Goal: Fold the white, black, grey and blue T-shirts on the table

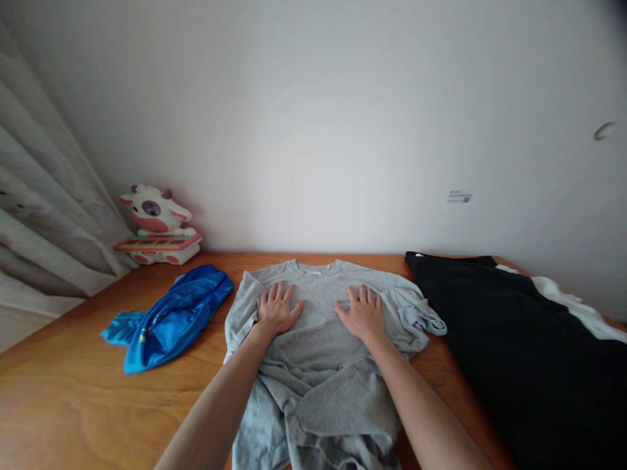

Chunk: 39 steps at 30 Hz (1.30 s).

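A grey T-shirt [318, 336] lies on the wooden table, its neckline toward the wall. The upper part is spread fairly flat, while the lower part is bunched in folds near me. My left hand [277, 308] rests palm down on the left chest area, fingers spread. On the right chest area lies my right hand [363, 313], also flat with fingers apart. The shirt's right sleeve is crumpled outward beside the black garment. Neither hand grips the fabric.
A crumpled blue garment [171, 320] lies to the left. Behind it stands a cow-shaped toy keyboard [159, 225] by the curtain [46, 189]. A large black garment [514, 339] covers the right side, with white cloth [573, 305] beyond it. The wall [318, 130] borders the wooden table [63, 398].
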Motion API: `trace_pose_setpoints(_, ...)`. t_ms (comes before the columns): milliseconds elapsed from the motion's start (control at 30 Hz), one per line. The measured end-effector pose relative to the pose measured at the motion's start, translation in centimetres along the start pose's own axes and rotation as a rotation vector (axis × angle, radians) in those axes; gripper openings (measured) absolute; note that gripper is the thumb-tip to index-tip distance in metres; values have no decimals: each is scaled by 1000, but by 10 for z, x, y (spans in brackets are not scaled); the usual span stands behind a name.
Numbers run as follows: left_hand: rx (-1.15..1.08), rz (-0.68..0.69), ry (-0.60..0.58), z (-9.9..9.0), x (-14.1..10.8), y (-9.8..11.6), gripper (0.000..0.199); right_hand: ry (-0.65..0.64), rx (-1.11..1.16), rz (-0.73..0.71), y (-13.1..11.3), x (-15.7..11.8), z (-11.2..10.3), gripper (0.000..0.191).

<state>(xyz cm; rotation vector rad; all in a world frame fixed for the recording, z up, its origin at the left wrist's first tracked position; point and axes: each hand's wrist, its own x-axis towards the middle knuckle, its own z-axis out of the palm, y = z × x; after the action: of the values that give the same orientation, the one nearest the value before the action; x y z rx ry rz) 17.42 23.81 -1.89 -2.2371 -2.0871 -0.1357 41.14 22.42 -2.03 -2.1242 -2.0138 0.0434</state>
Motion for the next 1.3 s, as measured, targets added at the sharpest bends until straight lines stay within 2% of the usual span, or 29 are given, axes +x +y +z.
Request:
trace_pose_setpoints(267,8,-15,-20,1,11,1,73,-19,27,10,0,15,2,72)
trace_pose_setpoints(633,23,-27,-52,-5,-3,4,73,22,46,29,0,-9,-5,74)
trace_pose_setpoints(833,4,4,-75,-5,-6,1,78,-53,59,19,2,-14,-7,75)
trace_pose_setpoints(1000,-7,9,-63,-4,-5,1,75,-55,60,18,3,-12,-5,76)
trace_pose_setpoints(1167,-19,66,-78,-5,-8,-1,76,-88,45,16,1,-11,-6,81)
trace_pose_setpoints(1300,-110,132,-91,-18,-21,-10,64,-94,50,14,1,-11,-8,84)
